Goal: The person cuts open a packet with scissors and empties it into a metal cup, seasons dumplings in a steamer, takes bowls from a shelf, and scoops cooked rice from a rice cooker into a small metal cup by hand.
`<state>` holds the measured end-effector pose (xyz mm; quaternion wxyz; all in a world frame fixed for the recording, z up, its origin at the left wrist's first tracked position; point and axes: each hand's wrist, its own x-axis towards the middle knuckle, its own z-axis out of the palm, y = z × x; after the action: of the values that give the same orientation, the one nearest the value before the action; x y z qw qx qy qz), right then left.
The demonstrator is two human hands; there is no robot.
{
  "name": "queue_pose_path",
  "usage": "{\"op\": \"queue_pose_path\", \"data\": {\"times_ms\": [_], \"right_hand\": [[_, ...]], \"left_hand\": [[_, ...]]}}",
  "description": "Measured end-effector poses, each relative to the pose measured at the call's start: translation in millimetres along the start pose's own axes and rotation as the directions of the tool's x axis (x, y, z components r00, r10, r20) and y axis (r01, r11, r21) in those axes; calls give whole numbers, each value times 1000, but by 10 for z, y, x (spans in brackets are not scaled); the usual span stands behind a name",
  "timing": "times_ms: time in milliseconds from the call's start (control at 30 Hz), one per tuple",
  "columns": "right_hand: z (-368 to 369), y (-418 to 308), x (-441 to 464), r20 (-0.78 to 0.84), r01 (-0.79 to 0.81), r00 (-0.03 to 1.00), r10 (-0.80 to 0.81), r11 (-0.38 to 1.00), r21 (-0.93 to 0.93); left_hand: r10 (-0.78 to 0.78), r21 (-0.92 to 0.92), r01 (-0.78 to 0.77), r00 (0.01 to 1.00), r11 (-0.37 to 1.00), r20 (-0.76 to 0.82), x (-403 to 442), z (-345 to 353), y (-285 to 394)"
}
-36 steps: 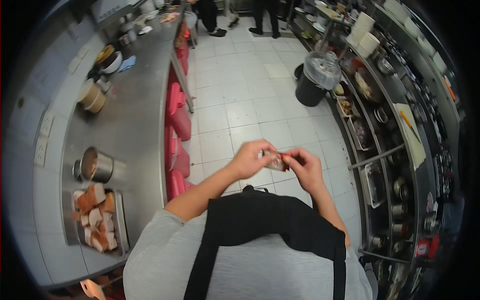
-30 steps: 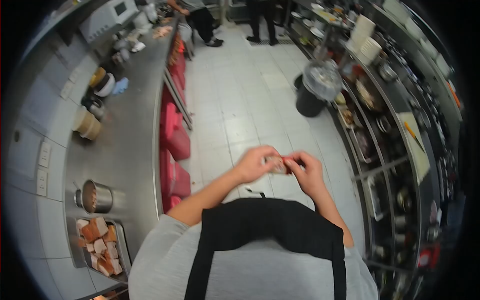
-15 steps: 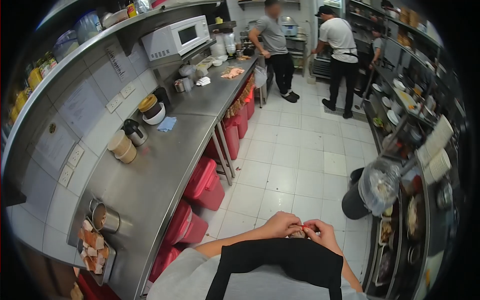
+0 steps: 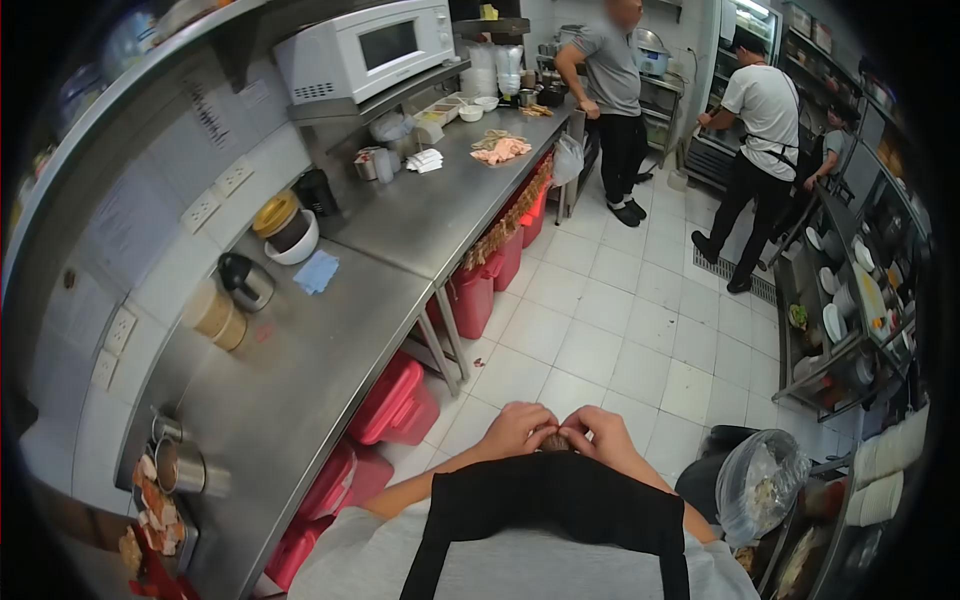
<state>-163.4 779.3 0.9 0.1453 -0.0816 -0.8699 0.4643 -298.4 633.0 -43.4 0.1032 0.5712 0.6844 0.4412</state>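
Just in front of the black apron (image 4: 560, 500), my left hand (image 4: 518, 430) and my right hand (image 4: 597, 437) meet with their fingertips pinched together. Between them shows a small brownish, rounded thing (image 4: 556, 441). Its lower part is hidden behind the apron, so its kind cannot be made out. Fingers of both hands press at its top edge. Below and beyond the hands lies the white tiled floor (image 4: 570, 350).
A steel counter (image 4: 380, 270) runs along the left, with red bins (image 4: 395, 400) under it. Meat pieces (image 4: 158, 510) and a metal pot (image 4: 182, 467) stand at its near end. A lined trash bin (image 4: 762, 480) is at right. Two people (image 4: 610, 90), (image 4: 762, 130) stand ahead.
My view has turned left and closer to the counter. The red bit seen between my fingers before no longer shows. The person in the white shirt still faces the fridge.
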Motion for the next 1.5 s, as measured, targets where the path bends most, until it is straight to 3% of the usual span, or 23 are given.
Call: {"op": "queue_pose_path", "data": {"times_ms": [33,67,200,300,367,433,467,533,667,700,733,867,967,1100,1200,1333,1433,1500], "right_hand": [[-100,73,167,-19,8,1000,-8,1000,11],[-204,118,311,-52,-82,995,86,994,76],[-554,656,731,-299,-32,953,39,999,27],[-850,1046,1131,-287,34,955,-72,990,-135],[-1054,1259,1488,-279,32,958,-59,995,-99],[-1290,1501,1884,-276,104,952,-130,989,-105],[-1422,1577,2093,-277,74,957,-87,996,-56],[-1663,1691,2507,-265,15,964,0,998,55],[-2065,2149,3350,-10,89,996,-92,985,-149],[-2124,2207,3560,41,132,991,-128,981,-141],[-2180,2259,3789,87,175,983,-164,975,-134],[-2320,2499,4549,195,240,955,-222,968,-76],[-2422,2714,4939,174,183,969,-175,982,-36],[-2623,3105,5470,109,42,994,-29,992,-118],[-2897,3261,5898,42,-43,998,50,985,-165],[-3198,3545,6317,-115,-108,990,80,962,-252],[-3492,3717,6533,-54,-230,973,225,966,-121],[-3719,3951,6697,-14,-307,951,310,934,-182]], "left_hand": [[23,57,-23,1000,998,-2,223,-6,-92],[48,43,-49,999,998,15,470,-3,-170],[99,20,-104,980,994,174,1396,8,-412],[161,61,-179,961,982,223,2056,169,-734],[112,50,-132,950,990,290,2513,215,-968],[127,11,-134,957,991,259,2969,211,-1179],[131,-6,-134,962,991,239,3199,188,-1262],[60,-21,-57,982,998,177,3572,88,-1363],[-148,-28,148,988,989,-31,4029,-136,-1889],[-151,56,155,986,986,-71,4065,-234,-2046],[-270,43,275,958,961,-94,4049,-301,-2252],[-401,102,416,906,904,-139,4027,-588,-3022],[-473,75,484,871,872,-130,4372,-788,-3380],[-398,97,418,901,903,-173,5262,-1091,-3818],[-309,76,319,944,945,-116,5963,-1292,-4102],[-179,195,189,981,962,-69,6845,-1392,-4407],[-122,133,129,991,983,-58,7509,-1422,-4515],[-99,92,105,993,990,-67,7891,-1370,-4645]]}}
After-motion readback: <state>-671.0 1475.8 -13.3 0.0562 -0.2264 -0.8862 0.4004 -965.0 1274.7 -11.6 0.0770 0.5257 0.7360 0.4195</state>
